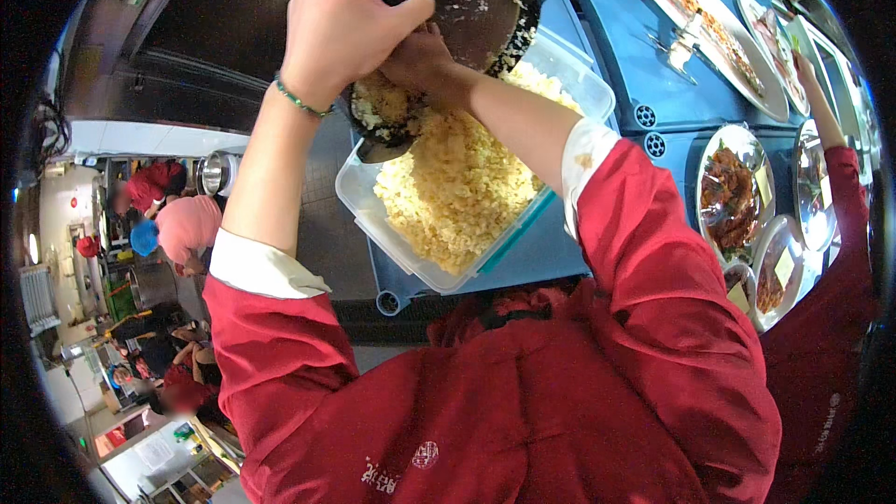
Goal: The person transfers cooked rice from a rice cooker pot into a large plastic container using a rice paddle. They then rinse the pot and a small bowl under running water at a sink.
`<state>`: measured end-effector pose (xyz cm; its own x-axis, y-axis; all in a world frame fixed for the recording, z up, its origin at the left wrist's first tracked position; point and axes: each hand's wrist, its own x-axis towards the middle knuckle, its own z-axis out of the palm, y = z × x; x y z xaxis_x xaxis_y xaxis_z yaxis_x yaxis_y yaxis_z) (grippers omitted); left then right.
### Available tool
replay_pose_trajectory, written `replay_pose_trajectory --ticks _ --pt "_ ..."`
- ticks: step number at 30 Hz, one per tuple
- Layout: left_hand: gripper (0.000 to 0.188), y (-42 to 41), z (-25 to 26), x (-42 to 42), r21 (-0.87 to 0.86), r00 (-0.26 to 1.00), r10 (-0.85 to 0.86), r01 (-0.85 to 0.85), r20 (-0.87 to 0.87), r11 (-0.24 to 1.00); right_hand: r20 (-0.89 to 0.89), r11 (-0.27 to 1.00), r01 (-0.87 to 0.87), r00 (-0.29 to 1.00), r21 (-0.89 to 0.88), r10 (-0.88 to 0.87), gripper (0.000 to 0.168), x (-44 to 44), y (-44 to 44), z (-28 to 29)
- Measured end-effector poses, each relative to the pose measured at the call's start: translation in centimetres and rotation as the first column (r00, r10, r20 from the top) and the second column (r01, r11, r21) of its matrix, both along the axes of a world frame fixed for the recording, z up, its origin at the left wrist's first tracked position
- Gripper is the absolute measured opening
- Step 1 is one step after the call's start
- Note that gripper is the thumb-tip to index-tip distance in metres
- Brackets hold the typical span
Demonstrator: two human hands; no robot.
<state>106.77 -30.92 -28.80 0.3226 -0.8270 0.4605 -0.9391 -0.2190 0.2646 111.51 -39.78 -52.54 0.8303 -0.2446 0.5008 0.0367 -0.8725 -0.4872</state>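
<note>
A dark round cooking pot is tipped over a clear plastic container, with grains stuck to its inner wall. My left hand grips the pot's rim from above. Inside the tilted pot is my right hand, partly in shadow; whether its fingers hold anything is hidden. A heap of yellowish cooked rice fills the container and reaches up to the pot's lower edge. Teal clips line the container's near right side. It rests on a blue plastic surface.
On blue surfaces to the right lie a long white platter of food and a wrapped plate of browned food, among several other dishes. A co-worker's arm reaches over them. Several people work in the kitchen at the left, one in a pink top.
</note>
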Motion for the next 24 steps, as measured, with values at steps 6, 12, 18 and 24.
replay_pose_trajectory --ticks 6,12,18,24 --pt "0.020 0.2 -0.9 1.6 -0.110 0.994 -0.102 0.105 0.033 0.988 0.052 0.811 -0.473 0.872 0.345 0.486 0.054 -1.8 -0.9 3.1" --pt "0.022 1.1 1.6 1.0 -0.084 0.991 -0.131 0.131 0.001 0.988 -0.492 0.893 -0.316 0.750 0.322 0.443 0.056 -10.7 -0.5 8.2" --pt "0.028 0.4 1.5 2.5 -0.062 0.981 -0.157 0.164 0.110 0.984 -0.498 0.825 -0.513 0.793 -0.236 0.350 0.044 -15.1 -2.0 8.1" --pt "0.030 -0.4 2.2 2.1 -0.074 0.966 -0.241 0.248 0.089 0.966 -0.832 0.861 -0.508 0.481 -0.007 0.277 0.047 -14.1 -1.8 12.7"
